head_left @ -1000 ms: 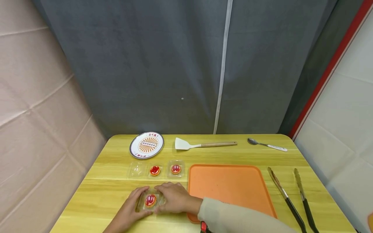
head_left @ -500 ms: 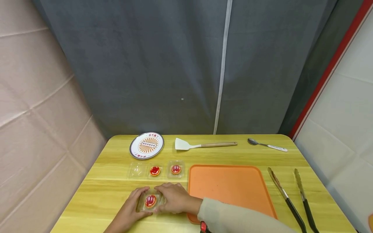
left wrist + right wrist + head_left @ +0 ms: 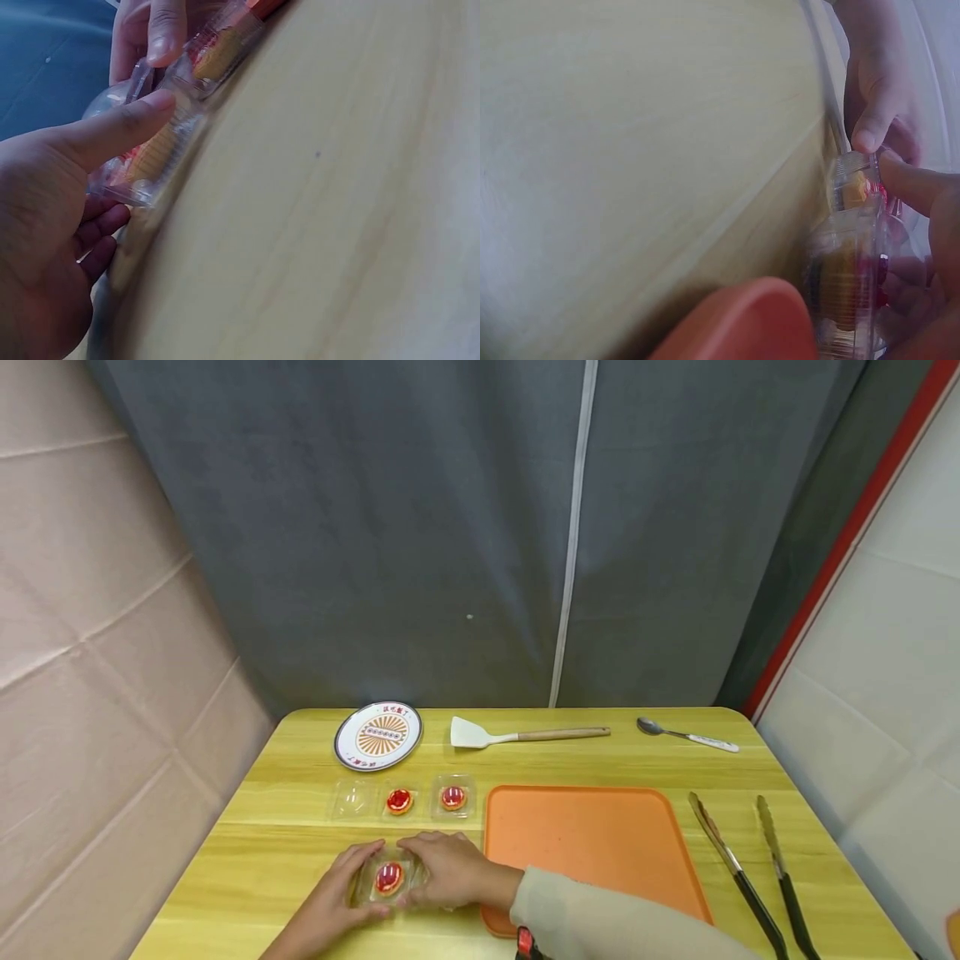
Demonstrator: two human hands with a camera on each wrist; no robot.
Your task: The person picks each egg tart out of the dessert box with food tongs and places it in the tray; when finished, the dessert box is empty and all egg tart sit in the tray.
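Right, both hands are on it: a square, clear plastic box with a round, red-topped pastry tart showing under its glossy dome, directly in front of the person at the near side of the yellow wood-grain table. The left hand grips from nine o'clock, thumb along the near edge, index finger reaching the far corner. The right hand mirrors it from three o'clock, thumb low, fingers bent over the far edge, so the box is pinched from either side. Whether its base touches the wood, the pictures don't settle.

Steady work looks best here: fingertips on the rim, equal pressure from both thumbs, box kept level. Squeeze the walls and that thin plastic could buckle; tip it and the tart may well slide into the dome.

Up at twelve o'clock sits a second red tart; at half past one, another in a clear square case. Off at three o'clock lies the orange rectangular tray, with elbow room tight beside the right wrist.
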